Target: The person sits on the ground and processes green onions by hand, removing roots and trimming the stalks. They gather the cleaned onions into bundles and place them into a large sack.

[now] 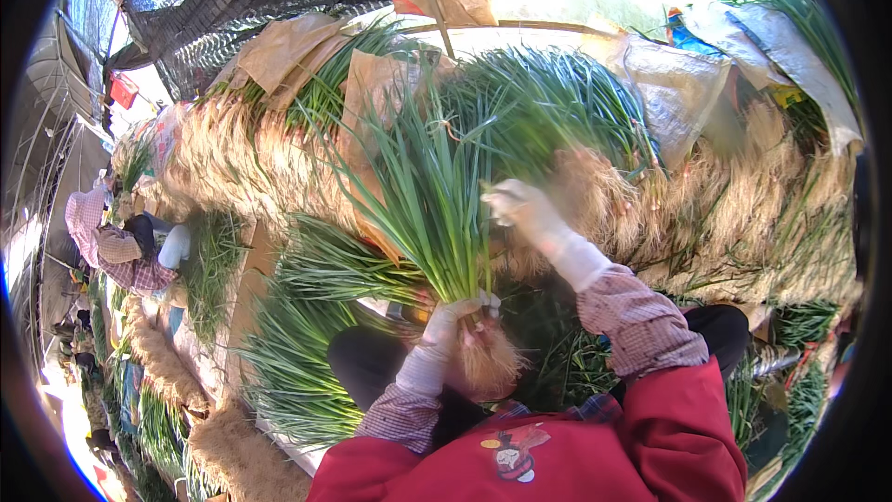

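Note:
My left hand (460, 310), in a pale glove, grips a bunch of green onions (446, 237) just above the bulbs. The leaves fan up and away from me, and the pale roots hang below my fist over my lap. My right hand (512, 203), gloved too and blurred, is raised to the right of the leaves. Its fingers are bent; whether it holds a leaf or stalk cannot be told. Beyond my hands lies a long heap of green onions (550, 97), its roots (599, 188) turned towards me. More bunches (306, 362) lie beside my left knee.
Brown paper sheets (286, 49) and a white woven sack (672, 84) partly cover the heap. At the far left a co-worker (129, 251) in a pink checked hood sits by loose leaves (212, 272). A brown fibrous pile (244, 450) lies at lower left. A pole (431, 0) slants down behind the heap.

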The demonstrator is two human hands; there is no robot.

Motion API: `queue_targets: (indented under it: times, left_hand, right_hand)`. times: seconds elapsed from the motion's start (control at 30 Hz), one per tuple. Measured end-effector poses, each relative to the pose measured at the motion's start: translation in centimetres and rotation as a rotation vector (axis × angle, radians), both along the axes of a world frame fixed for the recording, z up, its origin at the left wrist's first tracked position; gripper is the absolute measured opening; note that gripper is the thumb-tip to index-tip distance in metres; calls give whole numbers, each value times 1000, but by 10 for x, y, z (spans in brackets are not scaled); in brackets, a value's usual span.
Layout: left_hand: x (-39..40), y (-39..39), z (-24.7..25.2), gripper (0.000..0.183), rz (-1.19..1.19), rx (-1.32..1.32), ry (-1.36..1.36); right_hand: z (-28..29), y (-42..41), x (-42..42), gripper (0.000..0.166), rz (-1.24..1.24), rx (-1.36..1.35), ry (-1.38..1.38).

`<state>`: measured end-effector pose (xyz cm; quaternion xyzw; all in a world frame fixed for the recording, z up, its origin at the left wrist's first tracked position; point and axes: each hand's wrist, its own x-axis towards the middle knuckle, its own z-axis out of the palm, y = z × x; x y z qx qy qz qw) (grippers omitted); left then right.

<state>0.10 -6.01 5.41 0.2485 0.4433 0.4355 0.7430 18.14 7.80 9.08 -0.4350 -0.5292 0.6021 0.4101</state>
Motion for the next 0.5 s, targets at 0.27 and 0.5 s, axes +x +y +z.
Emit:
queue_targets:
  times: [0.27,0.5]
  left_hand:
    - [3,-9,-13,16,30,-27,-95]
    - [2,-1,-15,19,75,-65,-302]
  right_hand:
    - [-22,39,-57,33,-201,-325,-55]
    - [-27,17,-54,23,-237,496,-5]
